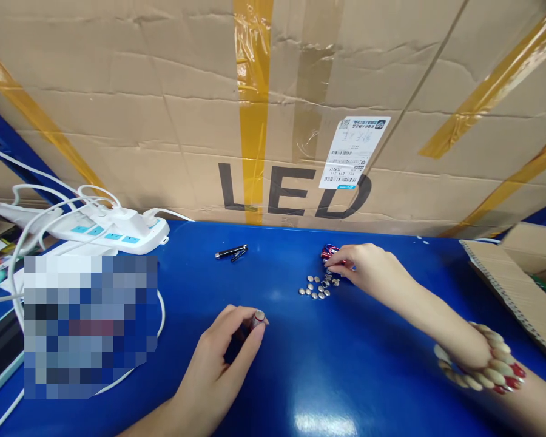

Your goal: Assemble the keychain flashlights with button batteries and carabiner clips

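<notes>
Between the thumb and fingers of my left hand stands a small cylinder with a round silvery top and a reddish rim; most of its body is hidden by the fingers. My right hand reaches to the far edge of a loose group of small round metal caps. Its thumb and fingertips are pinched together over the caps, and what they hold is too small to make out. Just behind those fingertips lies a coiled red and blue wire bundle, partly covered by the hand.
A black pen-like stick with a metal USB-type end lies towards the back of the blue table. On the left are a white power strip, white cables and a blurred-out area. A large cardboard box walls the back; an open carton stands right.
</notes>
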`<state>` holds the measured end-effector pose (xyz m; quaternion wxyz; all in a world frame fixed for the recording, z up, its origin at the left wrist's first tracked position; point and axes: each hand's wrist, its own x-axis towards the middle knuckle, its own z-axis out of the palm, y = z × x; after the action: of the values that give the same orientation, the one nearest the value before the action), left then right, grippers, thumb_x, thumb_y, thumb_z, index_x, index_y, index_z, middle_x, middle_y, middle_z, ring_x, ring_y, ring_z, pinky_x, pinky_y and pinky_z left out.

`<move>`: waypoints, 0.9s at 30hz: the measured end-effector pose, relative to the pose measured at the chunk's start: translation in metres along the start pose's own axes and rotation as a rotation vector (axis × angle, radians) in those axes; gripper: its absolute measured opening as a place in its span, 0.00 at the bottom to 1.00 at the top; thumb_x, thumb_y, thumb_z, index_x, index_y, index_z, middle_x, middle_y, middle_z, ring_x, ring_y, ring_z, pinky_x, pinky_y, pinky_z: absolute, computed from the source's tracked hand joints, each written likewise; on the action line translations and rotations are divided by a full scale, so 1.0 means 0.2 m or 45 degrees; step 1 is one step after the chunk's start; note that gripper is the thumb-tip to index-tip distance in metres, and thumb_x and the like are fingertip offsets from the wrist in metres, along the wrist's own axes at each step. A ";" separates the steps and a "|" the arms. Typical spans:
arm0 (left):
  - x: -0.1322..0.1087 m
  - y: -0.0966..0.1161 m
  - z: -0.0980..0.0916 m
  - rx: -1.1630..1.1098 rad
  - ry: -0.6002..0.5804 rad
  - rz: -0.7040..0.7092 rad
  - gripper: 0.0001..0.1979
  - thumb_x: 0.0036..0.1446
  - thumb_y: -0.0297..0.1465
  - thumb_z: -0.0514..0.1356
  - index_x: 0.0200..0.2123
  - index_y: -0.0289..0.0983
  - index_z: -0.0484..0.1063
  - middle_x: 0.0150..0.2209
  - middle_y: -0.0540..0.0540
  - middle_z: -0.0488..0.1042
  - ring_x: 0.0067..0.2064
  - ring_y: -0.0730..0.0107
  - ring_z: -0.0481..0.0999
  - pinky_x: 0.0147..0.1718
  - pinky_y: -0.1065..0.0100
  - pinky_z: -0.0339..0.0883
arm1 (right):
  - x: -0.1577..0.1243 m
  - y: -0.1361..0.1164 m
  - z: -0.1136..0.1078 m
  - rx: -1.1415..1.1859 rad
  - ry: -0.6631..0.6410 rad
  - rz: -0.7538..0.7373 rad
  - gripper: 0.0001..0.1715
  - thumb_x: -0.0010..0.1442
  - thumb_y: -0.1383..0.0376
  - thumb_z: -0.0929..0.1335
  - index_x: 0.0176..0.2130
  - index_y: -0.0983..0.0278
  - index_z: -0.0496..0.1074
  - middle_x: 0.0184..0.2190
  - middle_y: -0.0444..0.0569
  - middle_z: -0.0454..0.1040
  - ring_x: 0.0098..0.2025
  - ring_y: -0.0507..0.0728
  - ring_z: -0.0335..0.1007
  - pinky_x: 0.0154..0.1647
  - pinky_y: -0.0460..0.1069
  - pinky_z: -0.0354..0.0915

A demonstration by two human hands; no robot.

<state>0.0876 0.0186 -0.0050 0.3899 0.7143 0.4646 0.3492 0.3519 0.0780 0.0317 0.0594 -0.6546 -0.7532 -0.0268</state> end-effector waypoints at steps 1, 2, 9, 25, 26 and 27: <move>0.00 0.00 0.00 0.015 0.013 0.024 0.08 0.61 0.35 0.52 0.34 0.41 0.70 0.30 0.51 0.70 0.34 0.69 0.70 0.35 0.70 0.63 | 0.00 0.00 0.00 -0.021 -0.037 0.028 0.08 0.53 0.67 0.70 0.29 0.52 0.78 0.32 0.36 0.79 0.33 0.54 0.75 0.23 0.44 0.61; 0.00 -0.01 0.00 0.029 0.020 0.050 0.07 0.61 0.34 0.53 0.34 0.42 0.70 0.31 0.51 0.71 0.35 0.69 0.70 0.37 0.69 0.63 | 0.00 0.00 -0.01 -0.039 -0.072 0.053 0.08 0.53 0.66 0.70 0.29 0.51 0.78 0.32 0.36 0.79 0.33 0.54 0.75 0.24 0.44 0.61; 0.01 -0.01 -0.01 0.066 0.055 0.167 0.07 0.60 0.30 0.55 0.34 0.42 0.73 0.33 0.49 0.71 0.35 0.68 0.68 0.35 0.69 0.64 | -0.01 0.00 -0.03 -0.125 -0.116 0.108 0.08 0.50 0.65 0.72 0.28 0.50 0.79 0.29 0.37 0.79 0.31 0.54 0.75 0.22 0.44 0.59; 0.02 -0.01 0.00 0.022 0.078 0.256 0.08 0.57 0.27 0.58 0.37 0.41 0.76 0.28 0.50 0.71 0.30 0.71 0.68 0.32 0.71 0.64 | 0.00 -0.01 -0.01 -0.114 -0.158 0.111 0.07 0.55 0.65 0.69 0.31 0.52 0.78 0.33 0.40 0.79 0.35 0.58 0.75 0.25 0.47 0.62; 0.02 -0.01 0.00 0.017 0.079 0.247 0.08 0.57 0.27 0.58 0.37 0.41 0.76 0.28 0.50 0.71 0.30 0.71 0.69 0.32 0.71 0.64 | -0.01 -0.03 -0.01 -0.099 -0.126 0.111 0.07 0.56 0.63 0.68 0.31 0.53 0.78 0.34 0.41 0.79 0.35 0.59 0.75 0.25 0.47 0.62; 0.02 0.00 0.00 0.014 0.080 0.233 0.08 0.57 0.27 0.58 0.37 0.41 0.76 0.28 0.50 0.72 0.30 0.71 0.69 0.32 0.71 0.64 | -0.01 -0.05 -0.01 -0.054 -0.083 0.090 0.09 0.59 0.61 0.67 0.32 0.54 0.78 0.34 0.42 0.79 0.36 0.59 0.75 0.26 0.48 0.63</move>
<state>0.0883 0.0226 -0.0051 0.3377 0.7445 0.4112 0.4032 0.3428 0.0739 0.0342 0.0218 -0.6824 -0.7304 -0.0194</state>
